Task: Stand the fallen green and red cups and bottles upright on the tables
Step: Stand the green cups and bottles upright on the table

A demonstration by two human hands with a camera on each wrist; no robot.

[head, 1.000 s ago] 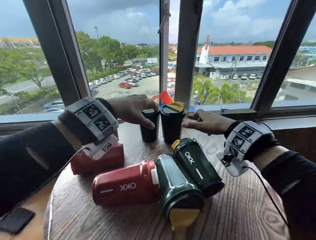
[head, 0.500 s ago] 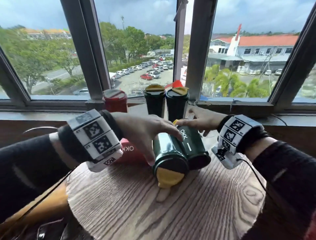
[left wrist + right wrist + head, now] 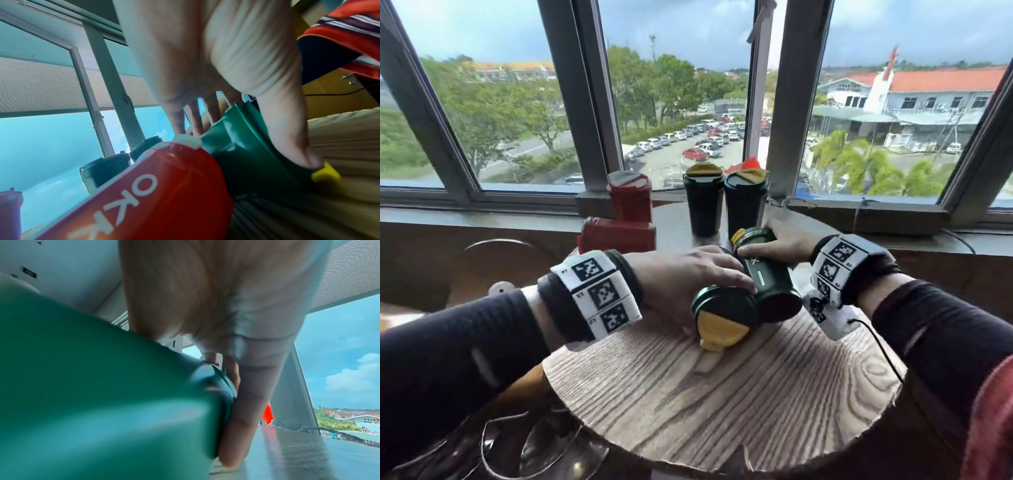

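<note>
Left hand (image 3: 681,274) reaches across, fingers and thumb curled round the near green bottle (image 3: 722,308), lying with its yellow lid toward us. Right hand (image 3: 784,240) clamps the lid end of the second green bottle (image 3: 767,281), also on its side. Round wood-grain table (image 3: 722,394), big windows (image 3: 688,102) beyond.

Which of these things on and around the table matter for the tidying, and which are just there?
Part of the job:
left hand on a fallen green bottle
right hand on another green bottle
fallen red bottles
table

Just there:
upright green cups
upright red cup
window
</note>
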